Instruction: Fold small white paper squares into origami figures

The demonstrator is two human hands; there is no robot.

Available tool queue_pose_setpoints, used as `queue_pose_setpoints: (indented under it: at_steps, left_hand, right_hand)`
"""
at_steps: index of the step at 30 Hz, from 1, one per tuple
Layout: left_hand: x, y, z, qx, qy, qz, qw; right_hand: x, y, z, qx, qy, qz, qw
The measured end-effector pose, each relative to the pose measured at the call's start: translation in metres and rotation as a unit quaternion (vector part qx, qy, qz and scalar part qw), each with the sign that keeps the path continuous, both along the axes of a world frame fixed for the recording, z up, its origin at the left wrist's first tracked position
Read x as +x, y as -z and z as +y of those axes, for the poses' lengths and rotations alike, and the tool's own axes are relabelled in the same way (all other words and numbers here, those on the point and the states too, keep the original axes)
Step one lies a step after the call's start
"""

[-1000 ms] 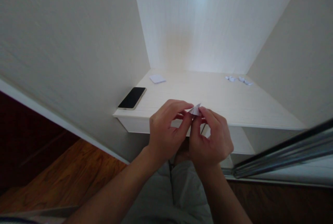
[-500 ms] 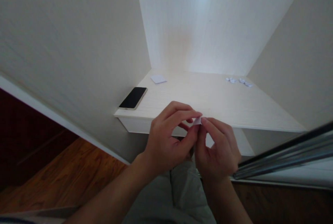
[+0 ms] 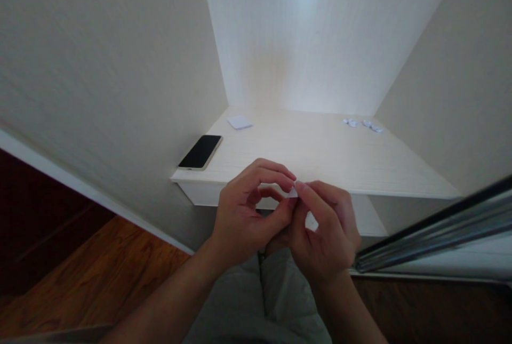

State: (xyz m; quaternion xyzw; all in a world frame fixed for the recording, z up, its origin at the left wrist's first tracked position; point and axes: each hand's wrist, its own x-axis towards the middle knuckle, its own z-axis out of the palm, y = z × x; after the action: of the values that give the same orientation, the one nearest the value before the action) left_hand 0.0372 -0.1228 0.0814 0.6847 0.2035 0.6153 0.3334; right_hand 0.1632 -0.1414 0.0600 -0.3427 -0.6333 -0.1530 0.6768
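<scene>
Between my fingertips is a small piece of white paper (image 3: 293, 193), mostly covered by the fingers. My left hand (image 3: 252, 210) pinches its left side, thumb below and fingers above. From the right, my right hand (image 3: 326, 226) grips the paper with thumb and forefinger close together. Both hands are in front of the shelf's front edge. Beyond them on the white shelf (image 3: 304, 146) lies a flat stack of white paper squares (image 3: 240, 122) at the back left. Several small folded or crumpled white paper bits (image 3: 372, 126) lie at the back right.
A phone with a dark screen (image 3: 200, 152) lies at the shelf's left front corner. Side panels (image 3: 132, 77) rise left and right. A metal-edged sliding door track (image 3: 432, 232) runs along the lower right. Wooden floor (image 3: 92, 269) shows at lower left.
Both hands have shifted slightly left in view along with the paper, and the whole scene has moved a little left too. The fingers still pinch the paper, with less of it showing.
</scene>
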Motion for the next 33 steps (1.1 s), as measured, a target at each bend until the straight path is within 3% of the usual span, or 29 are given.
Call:
queue_pose_setpoints:
  at_steps: [6,20,33]
  left_hand:
    - [-0.005,0.002,0.001,0.025,0.007,0.007,1.000]
    - [-0.022,-0.004,-0.014,0.141,-0.074,0.050,0.986]
    - [-0.024,0.000,-0.015,0.106,-0.060,0.016,0.992]
  right_hand:
    - [0.000,-0.003,-0.004,-0.021,-0.039,-0.012,0.999]
    - [-0.005,-0.016,-0.013,-0.024,-0.086,-0.043,0.995]
    - [-0.010,-0.015,-0.022,-0.049,-0.079,-0.025,0.995]
